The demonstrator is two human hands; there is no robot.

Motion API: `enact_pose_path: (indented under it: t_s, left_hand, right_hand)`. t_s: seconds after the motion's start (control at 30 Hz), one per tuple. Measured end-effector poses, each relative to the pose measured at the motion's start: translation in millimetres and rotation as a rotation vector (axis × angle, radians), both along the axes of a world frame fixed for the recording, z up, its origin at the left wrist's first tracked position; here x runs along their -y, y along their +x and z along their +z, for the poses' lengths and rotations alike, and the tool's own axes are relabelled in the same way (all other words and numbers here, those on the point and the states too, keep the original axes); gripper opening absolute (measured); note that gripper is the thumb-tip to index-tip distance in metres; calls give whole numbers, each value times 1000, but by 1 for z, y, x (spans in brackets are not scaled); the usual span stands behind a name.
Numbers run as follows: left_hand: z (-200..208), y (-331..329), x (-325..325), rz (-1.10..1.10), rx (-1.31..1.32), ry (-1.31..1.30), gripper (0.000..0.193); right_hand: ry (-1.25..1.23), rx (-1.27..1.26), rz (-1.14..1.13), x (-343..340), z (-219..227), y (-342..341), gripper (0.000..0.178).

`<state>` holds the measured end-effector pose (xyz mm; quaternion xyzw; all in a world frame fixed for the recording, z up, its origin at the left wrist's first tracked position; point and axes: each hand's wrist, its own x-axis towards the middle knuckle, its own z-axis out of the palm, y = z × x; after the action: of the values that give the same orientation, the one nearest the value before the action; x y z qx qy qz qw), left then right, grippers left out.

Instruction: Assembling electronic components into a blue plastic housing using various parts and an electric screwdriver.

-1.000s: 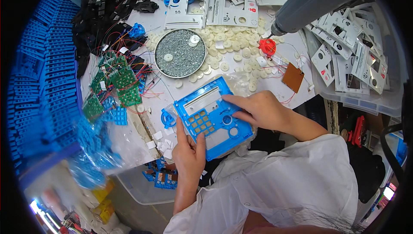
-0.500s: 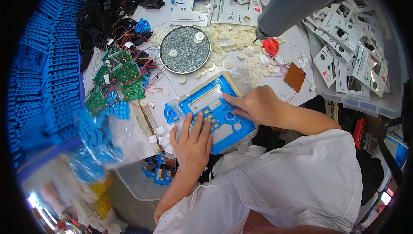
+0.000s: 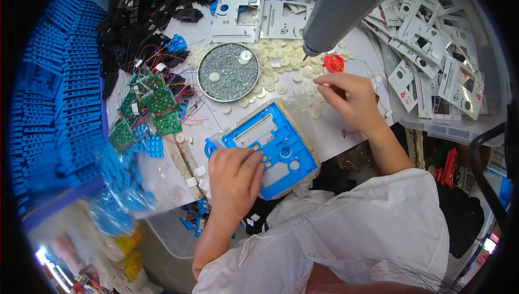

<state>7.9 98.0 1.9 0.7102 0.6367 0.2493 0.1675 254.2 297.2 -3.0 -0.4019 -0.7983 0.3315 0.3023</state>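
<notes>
While the left hand (image 3: 231, 178) is over the rectangular blue plastic panel (image 3: 274, 141), the right hand (image 3: 352, 99) hangs apart from it.
Left fingers are bent above its small square openings; whether they grip something is hidden, so I cannot tell. Right thumb and forefinger stand slightly apart, with nothing visible between. Crinkled clear plastic film (image 3: 306, 181) shows beneath the panel, right of the left fingers; uneven pressing could make the panel slide. Round cream plastic discs (image 3: 281, 88) lie near the right fingertips, and a careless sweep could scatter them. The grey cylindrical power screwdriver (image 3: 346, 13) points down beside those fingertips: lifting quickly might cause a scratch.
</notes>
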Motion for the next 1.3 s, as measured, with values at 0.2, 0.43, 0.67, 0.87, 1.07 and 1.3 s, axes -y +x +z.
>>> enact_pose_path:
  t_s: [0.2,0.43,0.67,0.87,1.07,1.3]
  left_hand:
    - [-24,29,1,-160,-163,8,45]
    - [-25,29,8,-173,-271,-6,51]
    - [-36,31,10,-141,-186,4,52]
    - [-33,27,11,-188,-199,17,44]
    - [-25,25,8,-221,-230,1,35]
    - [-29,25,10,-199,-226,24,34]
  right_hand:
    - [318,325,122,-35,-33,-25,10]
    - [310,512,136,-46,-52,-38,10]
    - [351,424,176,-49,-48,-36,12]
    - [37,169,323,25,8,-30,12]
    - [63,146,386,73,-18,-29,16]
    - [214,198,426,77,-26,-37,18]
